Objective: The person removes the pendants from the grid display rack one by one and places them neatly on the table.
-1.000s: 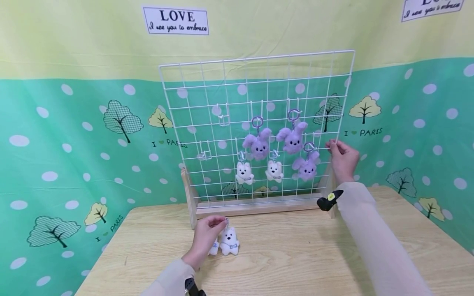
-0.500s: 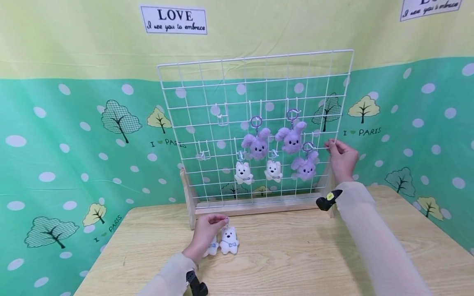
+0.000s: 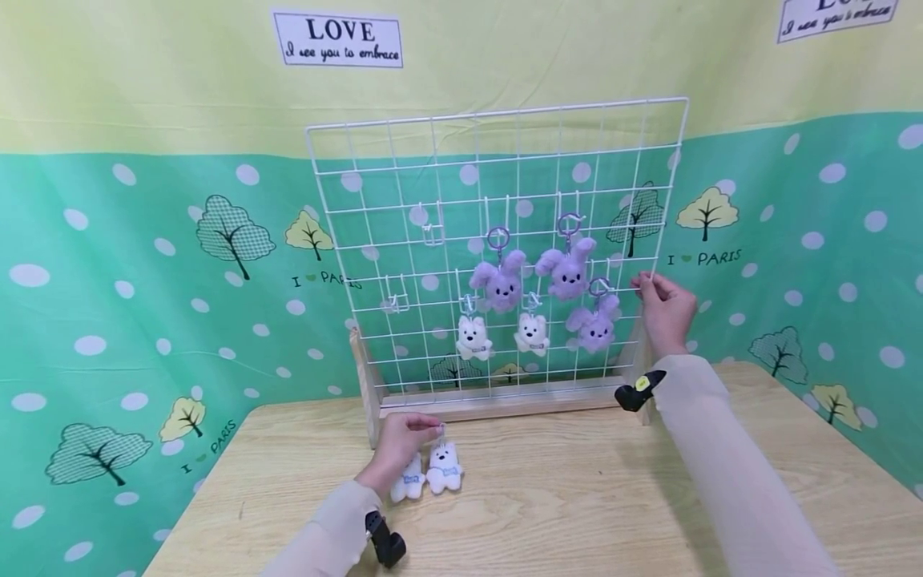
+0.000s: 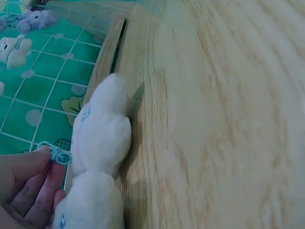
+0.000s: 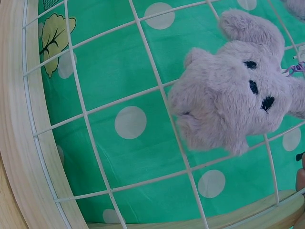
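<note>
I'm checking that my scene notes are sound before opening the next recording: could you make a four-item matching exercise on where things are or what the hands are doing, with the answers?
Column one
1. Left hand
2. Right hand
3. Purple rabbit plushes
4. Wooden base

Column two
A. Hanging from the wire grid
B. At the grid's edge, on the right in the head view
C. On the table, along the grid's bottom
D. Pinching the light-blue clasp of a white bear plush

Right pairs: 1-D, 2-B, 3-A, 4-C
</note>
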### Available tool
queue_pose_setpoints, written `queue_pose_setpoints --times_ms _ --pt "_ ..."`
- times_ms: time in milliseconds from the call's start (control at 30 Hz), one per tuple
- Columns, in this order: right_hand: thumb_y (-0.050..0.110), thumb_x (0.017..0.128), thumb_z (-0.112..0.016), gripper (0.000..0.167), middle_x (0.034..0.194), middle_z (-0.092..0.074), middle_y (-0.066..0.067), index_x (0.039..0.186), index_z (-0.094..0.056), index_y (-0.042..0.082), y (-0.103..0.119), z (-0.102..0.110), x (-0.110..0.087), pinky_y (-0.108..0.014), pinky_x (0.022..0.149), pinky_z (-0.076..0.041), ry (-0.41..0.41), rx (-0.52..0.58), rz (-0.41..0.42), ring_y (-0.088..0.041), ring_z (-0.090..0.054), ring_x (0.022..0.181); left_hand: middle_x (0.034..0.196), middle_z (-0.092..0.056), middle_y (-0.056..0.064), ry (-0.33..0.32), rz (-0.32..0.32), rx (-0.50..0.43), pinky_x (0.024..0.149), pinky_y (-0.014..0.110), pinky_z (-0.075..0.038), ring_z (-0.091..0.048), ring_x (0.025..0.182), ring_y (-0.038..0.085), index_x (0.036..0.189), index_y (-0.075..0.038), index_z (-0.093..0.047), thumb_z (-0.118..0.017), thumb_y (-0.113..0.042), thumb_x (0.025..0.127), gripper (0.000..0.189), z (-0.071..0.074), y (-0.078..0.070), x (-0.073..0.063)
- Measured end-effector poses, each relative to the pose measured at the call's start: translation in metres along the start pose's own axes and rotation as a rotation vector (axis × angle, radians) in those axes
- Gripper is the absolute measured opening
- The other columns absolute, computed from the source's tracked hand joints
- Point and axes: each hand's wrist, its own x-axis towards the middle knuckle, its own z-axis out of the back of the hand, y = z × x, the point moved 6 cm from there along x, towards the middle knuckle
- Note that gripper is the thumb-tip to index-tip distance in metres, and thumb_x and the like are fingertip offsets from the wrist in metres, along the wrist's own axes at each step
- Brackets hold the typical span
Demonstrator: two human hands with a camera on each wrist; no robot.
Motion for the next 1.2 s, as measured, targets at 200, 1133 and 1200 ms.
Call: queue_pose_setpoints --times_ms 200,1133,1200 --pt "0.033 0.092 -0.058 0.036 0.108 -0.069 -0.006 0.114 -0.066 0.006 0.0 0.0 0.0 -0.019 0.087 -0.049 0.0 -0.002 -0.002 -0.001 -0.064 0.089 0.09 -0.071 0.011 0.008 -0.006 0.037 0.073 0.03 -0.054 -0.067 0.08 0.017 0.091 0.001 -0.072 -0.069 -0.003 0.083 0.01 0.001 0.002 0.002" --pt "0.03 0.092 -0.058 0.035 0.11 -0.068 -0.008 0.116 -0.065 0.005 0.0 -0.001 0.001 -0.018 0.086 -0.049 0.012 0.019 -0.005 -0.002 -0.064 0.091 0.097 -0.071 0.008 -0.07 -0.133 -0.114 0.081 0.031 -0.053 -0.066 0.088 0.016 0.102 -0.004 -0.071 -0.072 -0.014 0.083 0.021 0.014 -0.098 0.015" --pt "0.03 0.092 -0.058 0.035 0.11 -0.069 -0.008 0.115 -0.065 0.005 0.0 0.0 0.001 -0.018 0.086 -0.049 0.009 0.015 0.001 -0.002 -0.064 0.091 0.098 -0.071 0.007 -0.085 -0.14 -0.132 0.081 0.03 -0.052 -0.065 0.09 0.015 0.102 -0.005 -0.071 -0.072 -0.015 0.083 0.021 0.014 -0.107 0.017"
